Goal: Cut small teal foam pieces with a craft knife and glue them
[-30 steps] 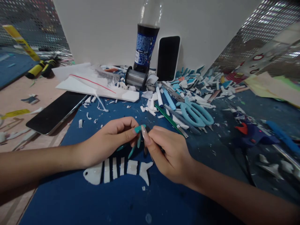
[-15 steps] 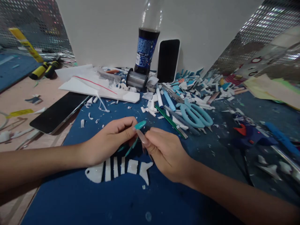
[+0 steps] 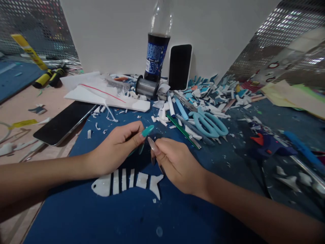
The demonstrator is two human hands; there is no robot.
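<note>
My left hand [image 3: 122, 145] is closed in a pinch, thumb against the curled fingers, with long teal nails. Facing it across a small gap is my right hand [image 3: 179, 166], also pinched, with long pinkish-grey nails. Whatever lies between the fingertips is too fine or hidden to make out. Just below the hands, a white fish cut into separate pieces lies flat in a row: a head [image 3: 102, 185] with an eye hole, narrow body strips [image 3: 124, 179], a squarish piece [image 3: 142, 180] and a forked tail [image 3: 155, 186].
Behind the hands are a spool of clear line [image 3: 146, 87], a cola bottle [image 3: 155, 56], a propped phone [image 3: 180, 67], light-blue scissors [image 3: 209, 123], a green cutter [image 3: 184, 131] and many white scraps. Another phone [image 3: 64, 122] lies left; a dark-blue glue gun [image 3: 274, 147] lies right.
My hands have drawn slightly apart at the fingertips, the left one shifting a little left and up. The whole view has shifted slightly; the fish pieces lie as before.
</note>
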